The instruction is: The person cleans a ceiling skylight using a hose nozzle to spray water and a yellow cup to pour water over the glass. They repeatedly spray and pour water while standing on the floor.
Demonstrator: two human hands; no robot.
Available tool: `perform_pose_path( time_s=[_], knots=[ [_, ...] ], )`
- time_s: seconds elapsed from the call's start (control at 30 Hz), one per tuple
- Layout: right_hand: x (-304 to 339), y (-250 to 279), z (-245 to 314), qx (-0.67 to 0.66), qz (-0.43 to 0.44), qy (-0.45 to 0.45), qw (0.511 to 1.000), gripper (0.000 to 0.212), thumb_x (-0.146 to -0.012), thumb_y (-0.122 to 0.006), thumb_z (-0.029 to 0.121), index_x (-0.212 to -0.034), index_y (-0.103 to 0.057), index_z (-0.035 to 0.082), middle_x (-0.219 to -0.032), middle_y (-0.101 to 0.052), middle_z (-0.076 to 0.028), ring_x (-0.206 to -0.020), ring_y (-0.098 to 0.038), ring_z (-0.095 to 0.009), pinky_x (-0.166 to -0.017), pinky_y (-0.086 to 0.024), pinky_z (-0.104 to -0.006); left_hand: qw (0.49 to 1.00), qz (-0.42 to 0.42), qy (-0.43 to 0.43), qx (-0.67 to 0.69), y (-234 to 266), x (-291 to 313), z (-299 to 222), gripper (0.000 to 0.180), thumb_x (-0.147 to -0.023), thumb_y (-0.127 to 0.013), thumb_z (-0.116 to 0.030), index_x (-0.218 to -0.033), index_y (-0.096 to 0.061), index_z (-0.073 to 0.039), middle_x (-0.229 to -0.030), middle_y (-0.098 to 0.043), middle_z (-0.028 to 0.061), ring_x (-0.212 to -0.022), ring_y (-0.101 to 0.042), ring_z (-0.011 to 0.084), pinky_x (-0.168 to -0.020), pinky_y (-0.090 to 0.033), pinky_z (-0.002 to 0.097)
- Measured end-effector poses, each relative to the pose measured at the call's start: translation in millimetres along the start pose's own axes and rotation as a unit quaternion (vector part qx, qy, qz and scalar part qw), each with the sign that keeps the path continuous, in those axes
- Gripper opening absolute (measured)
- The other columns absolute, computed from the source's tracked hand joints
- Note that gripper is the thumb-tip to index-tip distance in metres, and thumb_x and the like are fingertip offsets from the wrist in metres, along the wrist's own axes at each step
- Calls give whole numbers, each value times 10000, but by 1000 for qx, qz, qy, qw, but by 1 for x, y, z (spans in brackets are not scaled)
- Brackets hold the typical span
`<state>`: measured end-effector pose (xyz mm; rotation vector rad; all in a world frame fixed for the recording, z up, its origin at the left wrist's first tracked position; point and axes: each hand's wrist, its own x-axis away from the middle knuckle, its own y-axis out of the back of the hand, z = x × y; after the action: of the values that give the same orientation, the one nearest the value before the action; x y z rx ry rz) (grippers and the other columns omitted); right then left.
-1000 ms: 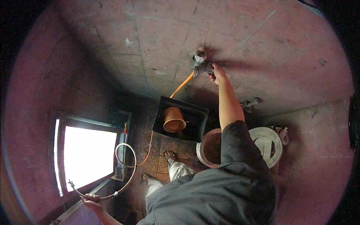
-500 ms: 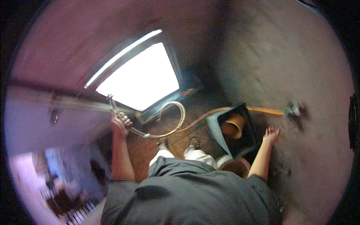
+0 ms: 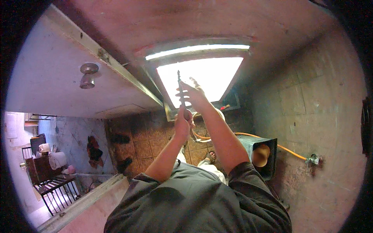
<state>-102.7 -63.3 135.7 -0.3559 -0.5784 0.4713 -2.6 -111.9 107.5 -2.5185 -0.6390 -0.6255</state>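
My left hand [image 3: 182, 122] is closed around the lower end of a thin, dark hose nozzle [image 3: 179, 79], which points up against a bright window [image 3: 210, 73]. Just above it, my right hand [image 3: 195, 93] is raised with fingers apart and thumb away from the nozzle. Its fingers cross the nozzle's middle; whether they press on it I cannot tell. A pale hose [image 3: 201, 140] hangs below my hands, partly hidden by my right forearm. Beyond it an orange hose [image 3: 287, 150] runs to a metal tap [image 3: 313, 159] on the right wall.
A dark bucket [image 3: 254, 139] lies tipped at my right, with an orange-brown pot [image 3: 260, 155] inside. On the left are an open door [image 3: 58, 77] with a round knob [image 3: 88, 74], and a black metal rack [image 3: 54, 184] farther off. Brown tiles [image 3: 142, 136] cover the floor.
My view has turned left, showing the door and the room beyond. My right hand has come from beside the right wall to the nozzle; my left hand still holds it.
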Motion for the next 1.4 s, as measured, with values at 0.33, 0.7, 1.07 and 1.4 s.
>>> perform_pose_path(
  time_s=[0.33,0.7,1.07,1.4],
  knots=[
    [-55,-37,-17,176,-153,29,972,293,-790,-502,120,-1078,-460,88,-560,-456,-18,-413,-420,-80,-337,-341,-228,988,105,72,-82,79,-78,-37,317,-791,-429,-309,-946,-542,-57,-809,-587,93,-661,-589,168,-504,-418,257],
    [-66,-40,-18,133,-171,6,976,274,-786,-512,125,-1057,-485,101,-579,-474,-16,-417,-430,-72,-340,-344,-219,969,60,-220,-95,57,-170,-101,296,-828,-390,-143,-1011,-501,62,-1023,-527,137,-931,-529,212,-786,-439,295],
    [-69,-49,-13,114,-159,-12,981,315,-774,-525,134,-1080,-469,84,-585,-478,-21,-417,-428,-76,-329,-335,-219,980,106,-145,-90,56,-193,-89,342,-828,-371,-271,-1066,-512,-70,-1091,-507,67,-964,-495,184,-719,-394,316],
    [-56,-47,-5,127,-154,37,979,306,-775,-517,115,-1077,-474,98,-560,-471,-15,-393,-419,-78,-322,-329,-224,987,103,-88,-87,50,-190,-88,329,-852,-342,-266,-1081,-492,-84,-1055,-532,66,-943,-521,175,-707,-384,298]
  ],
)
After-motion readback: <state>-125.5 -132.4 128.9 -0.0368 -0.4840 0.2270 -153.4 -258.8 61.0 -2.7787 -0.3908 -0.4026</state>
